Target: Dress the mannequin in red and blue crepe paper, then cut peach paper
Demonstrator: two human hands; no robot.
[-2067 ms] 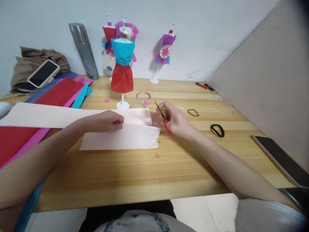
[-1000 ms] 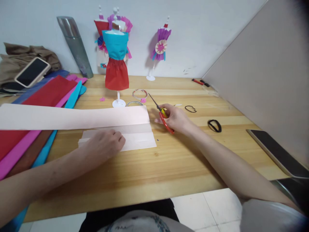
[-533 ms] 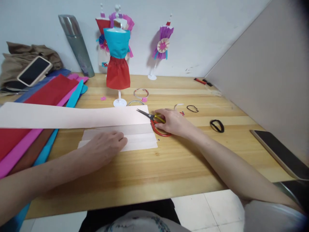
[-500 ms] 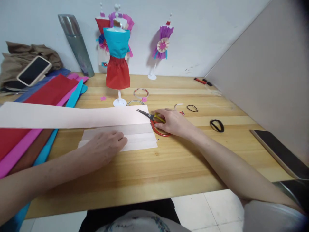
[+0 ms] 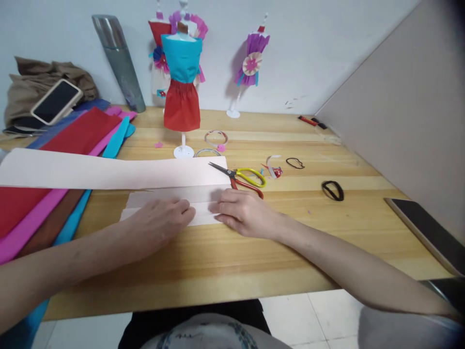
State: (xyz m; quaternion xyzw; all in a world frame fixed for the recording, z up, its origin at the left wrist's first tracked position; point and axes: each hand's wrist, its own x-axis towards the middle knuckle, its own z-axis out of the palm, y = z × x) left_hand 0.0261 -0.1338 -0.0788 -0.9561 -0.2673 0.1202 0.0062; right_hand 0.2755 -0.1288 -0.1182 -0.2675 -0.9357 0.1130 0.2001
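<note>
A long pale pink paper strip [image 5: 109, 169] lies across the table, and its near right part is creased into a folded section [image 5: 203, 213]. My left hand [image 5: 165, 215] rests on this folded section with its fingers curled together and pressed on the paper. At the section's right end, my right hand [image 5: 243, 212] has its fingers closed on the paper's edge; the thumb side is partly hidden. Just beyond my right hand, scissors [image 5: 250, 177] with one yellow and one red handle lie on the table, their blades over the strip's right end.
A small dress form [image 5: 181, 87] in a turquoise top and red skirt stands behind the strip, with others near the wall. Coloured paper sheets [image 5: 72, 140], a phone [image 5: 58, 102] and a flask [image 5: 119, 63] are left. Tape rolls [image 5: 216, 138], hair ties [image 5: 332, 190] and another phone [image 5: 425, 232] lie around.
My right hand has let go of the scissors, leaving them on the table, and has moved nearer and left onto the folded paper's right end. My left hand stays on the paper.
</note>
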